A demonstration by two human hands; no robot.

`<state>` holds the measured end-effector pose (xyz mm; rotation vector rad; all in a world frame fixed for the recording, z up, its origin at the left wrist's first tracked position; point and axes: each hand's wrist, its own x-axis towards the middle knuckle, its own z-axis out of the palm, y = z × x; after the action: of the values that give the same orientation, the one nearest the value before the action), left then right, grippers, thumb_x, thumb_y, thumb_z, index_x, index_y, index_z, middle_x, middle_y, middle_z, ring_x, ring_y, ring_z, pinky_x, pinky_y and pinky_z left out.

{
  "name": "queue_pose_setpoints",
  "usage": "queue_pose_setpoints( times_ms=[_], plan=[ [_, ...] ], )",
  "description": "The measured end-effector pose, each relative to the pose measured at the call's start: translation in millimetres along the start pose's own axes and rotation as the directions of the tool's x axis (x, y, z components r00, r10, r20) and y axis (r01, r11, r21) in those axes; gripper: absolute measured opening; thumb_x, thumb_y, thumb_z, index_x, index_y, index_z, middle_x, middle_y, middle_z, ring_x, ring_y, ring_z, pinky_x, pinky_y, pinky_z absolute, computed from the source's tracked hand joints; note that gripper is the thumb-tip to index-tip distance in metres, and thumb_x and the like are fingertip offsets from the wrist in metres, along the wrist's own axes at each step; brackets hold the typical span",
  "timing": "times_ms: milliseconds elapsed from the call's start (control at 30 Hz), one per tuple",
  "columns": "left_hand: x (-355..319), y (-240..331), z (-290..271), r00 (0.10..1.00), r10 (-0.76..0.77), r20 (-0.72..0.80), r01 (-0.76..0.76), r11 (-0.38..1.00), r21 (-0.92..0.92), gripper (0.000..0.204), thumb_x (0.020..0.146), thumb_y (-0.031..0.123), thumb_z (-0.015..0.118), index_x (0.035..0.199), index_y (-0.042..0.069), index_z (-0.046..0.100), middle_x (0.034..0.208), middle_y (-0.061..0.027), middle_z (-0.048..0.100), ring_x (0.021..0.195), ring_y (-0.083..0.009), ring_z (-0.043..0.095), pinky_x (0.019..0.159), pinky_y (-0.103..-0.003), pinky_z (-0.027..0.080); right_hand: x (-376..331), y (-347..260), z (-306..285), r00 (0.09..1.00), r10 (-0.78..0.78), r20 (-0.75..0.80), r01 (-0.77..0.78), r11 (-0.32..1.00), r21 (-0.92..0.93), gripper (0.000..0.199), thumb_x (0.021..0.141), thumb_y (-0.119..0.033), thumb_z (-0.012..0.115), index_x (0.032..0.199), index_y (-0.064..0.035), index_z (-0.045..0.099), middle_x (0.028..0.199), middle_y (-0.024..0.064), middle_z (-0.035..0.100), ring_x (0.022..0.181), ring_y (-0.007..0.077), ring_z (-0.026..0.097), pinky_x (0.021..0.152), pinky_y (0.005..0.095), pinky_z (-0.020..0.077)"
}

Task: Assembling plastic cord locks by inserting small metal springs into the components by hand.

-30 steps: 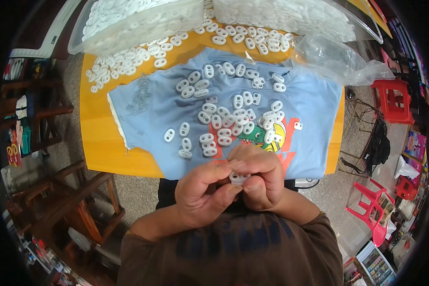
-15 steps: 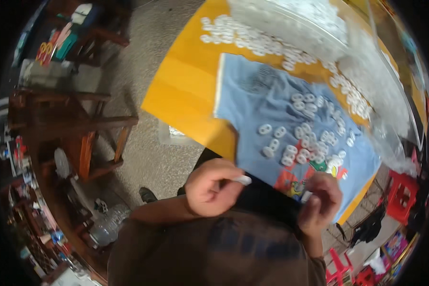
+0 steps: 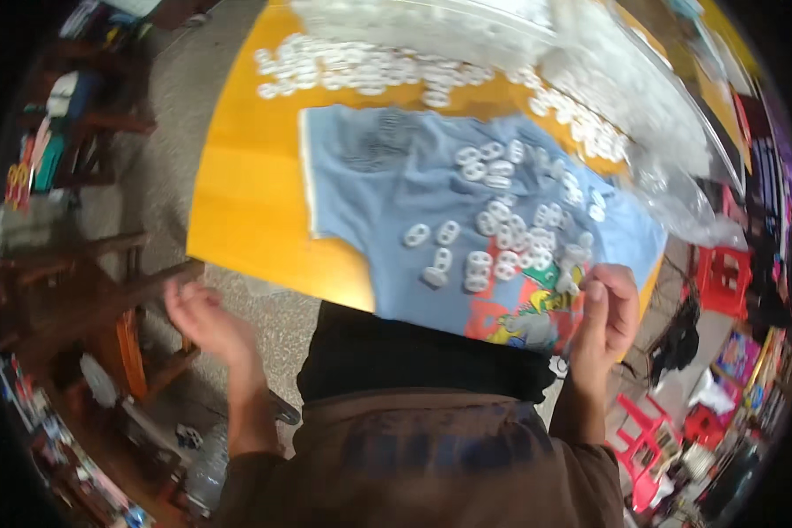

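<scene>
Left of the blue shirt (image 3: 343, 198) the left hand (image 3: 209, 322) is loosely spread, at its near-right edge the right hand (image 3: 611, 310) curls, pinch untellable, and on it white two-holed pieces (image 3: 478, 271) seem light, stiff, best gripped by their rims.

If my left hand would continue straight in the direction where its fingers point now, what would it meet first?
Probably the wooden frame: in the picture, it lies right ahead of the left hand. Depth is unclear; the hand may pass above it.
</scene>
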<state>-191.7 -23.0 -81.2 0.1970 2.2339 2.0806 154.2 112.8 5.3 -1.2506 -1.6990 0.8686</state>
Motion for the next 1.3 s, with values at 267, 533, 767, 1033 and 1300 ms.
queue_pose_setpoints(
  times_ms=[267, 533, 767, 1033, 1300],
  plan=[
    [-47.4, 86.4, 81.2, 0.387, 0.469, 0.794, -0.740, 0.672, -0.036, 0.015, 0.076, 0.000, 0.058, 0.090, 0.000, 0.061, 0.083, -0.0086, 0.055, 0.077, -0.0219, 0.052, 0.072, -0.031, 0.042, -2.9, 20.2, -18.2, 0.997, -0.043, -0.061, 0.031, 0.982, -0.184, 0.009, 0.083, 0.000, 0.054, 0.092, 0.0014, 0.055, 0.082, 0.0107, 0.055, 0.077, 0.0200, 0.052, 0.074, 0.0299, 0.0417],
    [-70.7, 94.8, 125.4, -0.029, 0.271, 0.962, -0.865, 0.476, -0.160, 0.022, 0.067, 0.005, 0.067, 0.088, 0.007, 0.064, 0.082, -0.0048, 0.055, 0.075, -0.0225, 0.051, 0.071, -0.034, 0.035, -2.5, 27.0, -22.3, 0.996, -0.068, -0.063, 0.056, 0.983, -0.177, 0.011, 0.080, 0.001, 0.056, 0.091, 0.0019, 0.057, 0.080, 0.0108, 0.054, 0.074, 0.0212, 0.051, 0.071, 0.0295, 0.0422],
    [-80.6, 107.7, 151.5, -0.093, 0.350, 0.932, -0.843, 0.471, -0.261, 0.022, 0.067, 0.006, 0.066, 0.089, 0.009, 0.063, 0.082, -0.0047, 0.055, 0.076, -0.0223, 0.052, 0.072, -0.034, 0.035, 2.9, 28.3, -21.3, 0.993, -0.114, -0.027, 0.106, 0.973, -0.206, 0.013, 0.076, 0.004, 0.059, 0.089, 0.0008, 0.058, 0.077, 0.0099, 0.054, 0.071, 0.0229, 0.051, 0.066, 0.0302, 0.0426],
    [-92.9, 96.4, 202.9, -0.230, 0.412, 0.881, -0.869, 0.320, -0.377, 0.015, 0.070, 0.009, 0.065, 0.084, 0.010, 0.061, 0.080, -0.0034, 0.055, 0.076, -0.0224, 0.052, 0.071, -0.035, 0.034, 3.2, 29.9, -20.1, 0.991, -0.128, -0.032, 0.120, 0.975, -0.188, 0.021, 0.072, 0.008, 0.060, 0.091, -0.0011, 0.058, 0.074, 0.0085, 0.054, 0.069, 0.0229, 0.051, 0.062, 0.0298, 0.0416],
    [-98.0, 100.0, 189.2, -0.231, 0.427, 0.874, -0.831, 0.380, -0.405, 0.020, 0.067, 0.004, 0.066, 0.084, 0.009, 0.058, 0.082, -0.0045, 0.057, 0.075, -0.0226, 0.053, 0.070, -0.034, 0.037, 5.1, 28.6, -23.7, 0.996, -0.088, -0.027, 0.082, 0.978, -0.189, 0.020, 0.071, 0.007, 0.061, 0.089, -0.0020, 0.058, 0.074, 0.0080, 0.056, 0.067, 0.0228, 0.052, 0.061, 0.0302, 0.0412]
  ],
)
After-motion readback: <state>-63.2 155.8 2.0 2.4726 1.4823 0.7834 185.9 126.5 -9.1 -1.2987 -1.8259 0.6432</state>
